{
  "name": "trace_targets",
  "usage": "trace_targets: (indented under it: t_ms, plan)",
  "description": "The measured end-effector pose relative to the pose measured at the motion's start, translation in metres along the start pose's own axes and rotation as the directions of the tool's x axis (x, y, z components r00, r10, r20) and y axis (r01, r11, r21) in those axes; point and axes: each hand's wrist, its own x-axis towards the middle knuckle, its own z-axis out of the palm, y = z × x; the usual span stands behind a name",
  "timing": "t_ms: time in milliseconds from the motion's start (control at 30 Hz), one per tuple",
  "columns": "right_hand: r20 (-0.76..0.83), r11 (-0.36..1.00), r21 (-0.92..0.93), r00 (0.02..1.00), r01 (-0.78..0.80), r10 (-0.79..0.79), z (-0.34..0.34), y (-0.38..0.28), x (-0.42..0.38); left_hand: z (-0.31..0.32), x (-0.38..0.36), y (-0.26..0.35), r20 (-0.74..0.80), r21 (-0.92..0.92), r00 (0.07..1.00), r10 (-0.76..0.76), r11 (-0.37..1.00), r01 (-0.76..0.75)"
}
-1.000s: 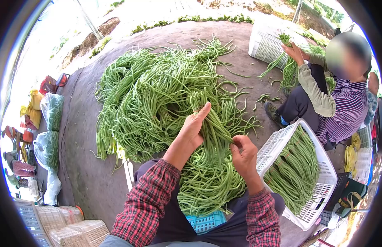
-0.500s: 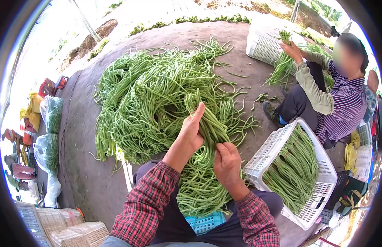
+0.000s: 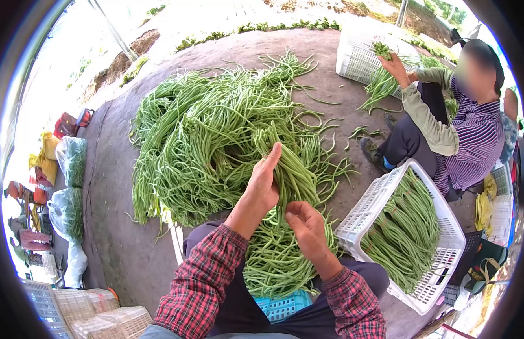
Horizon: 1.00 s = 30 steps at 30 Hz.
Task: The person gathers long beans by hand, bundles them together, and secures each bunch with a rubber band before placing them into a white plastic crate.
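My left hand (image 3: 263, 182) is wrapped round a bundle of green yardlong beans (image 3: 293, 172), thumb pointing up along it. The even top ends of the bundle stick out above the thumb, and its length slants down to the right. At the bundle's lower edge is my right hand (image 3: 310, 229), its fingers curled and the thumb and fingertips drawn close together at the hanging beans. Beneath both hands, more loose beans (image 3: 279, 260) lie heaped over a blue basket (image 3: 283, 307) between my knees. A large tangled pile of beans (image 3: 200, 135) spreads on the ground in front.
A white crate (image 3: 451, 248) of tied bean bundles (image 3: 403, 231) stands at my right. Beyond it a seated co-worker (image 3: 471, 124) holds beans beside another white crate (image 3: 358, 59). Plastic bags of greens (image 3: 70, 212) and pale crates (image 3: 109, 322) line the left side.
My right hand has shifted slightly down along the bundle, and its grip has turned so the thumb shows more. My left hand stays put. The co-worker's raised hand has moved a little left.
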Motion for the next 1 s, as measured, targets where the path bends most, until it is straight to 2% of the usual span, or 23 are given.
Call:
trace_targets:
  t_ms: [67, 267, 400, 433, 500, 600, 667, 867, 933, 1000]
  plan:
    - [0.058, 0.988, 0.153, 0.998, 0.01, -0.019, -0.006, 0.003, 0.005, 0.002, -0.003, 0.002, 0.014, 0.022, 1.0, -0.016, 1.0, 0.016]
    - [0.175, 0.965, 0.246, 0.983, -0.092, 0.049, -0.024, 0.0, 0.017, 0.004, -0.004, 0.007, 0.033, 0.036, 0.999, -0.038, 0.999, 0.037]
    - [0.218, 0.999, 0.032, 0.976, 0.011, -0.017, -0.021, -0.013, 0.013, -0.006, 0.002, 0.013, 0.032, 0.006, 0.999, -0.007, 1.0, 0.007]
    - [0.221, 0.999, 0.032, 0.975, 0.01, -0.017, -0.022, -0.013, 0.014, -0.006, 0.002, 0.016, 0.027, -0.011, 1.0, 0.005, 1.0, -0.005]
    - [0.341, 0.999, -0.032, 0.94, -0.026, 0.035, -0.028, -0.011, 0.016, -0.008, 0.003, 0.022, 0.003, -0.025, 0.999, 0.034, 0.999, -0.034]
    - [0.38, 0.997, -0.003, 0.922, -0.083, 0.077, -0.034, -0.008, 0.019, -0.006, -0.001, 0.034, -0.033, -0.051, 0.996, 0.086, 0.995, -0.088]
    - [0.381, 0.99, -0.054, 0.914, -0.13, 0.14, -0.039, -0.008, 0.021, -0.007, -0.001, 0.041, -0.037, -0.077, 0.988, 0.15, 0.985, -0.152]
    - [0.399, 0.995, -0.097, 0.916, 0.002, 0.037, -0.04, 0.0, 0.022, -0.002, -0.011, 0.068, -0.084, -0.136, 0.958, 0.274, 0.949, -0.284]
    - [0.34, 0.997, -0.062, 0.94, 0.044, -0.02, -0.039, -0.008, 0.021, 0.001, -0.015, 0.074, -0.036, -0.144, 0.949, 0.314, 0.938, -0.316]
    - [0.362, 0.997, -0.002, 0.929, 0.081, -0.075, -0.041, -0.018, 0.021, 0.002, -0.017, 0.077, -0.021, -0.133, 0.939, 0.343, 0.93, -0.343]
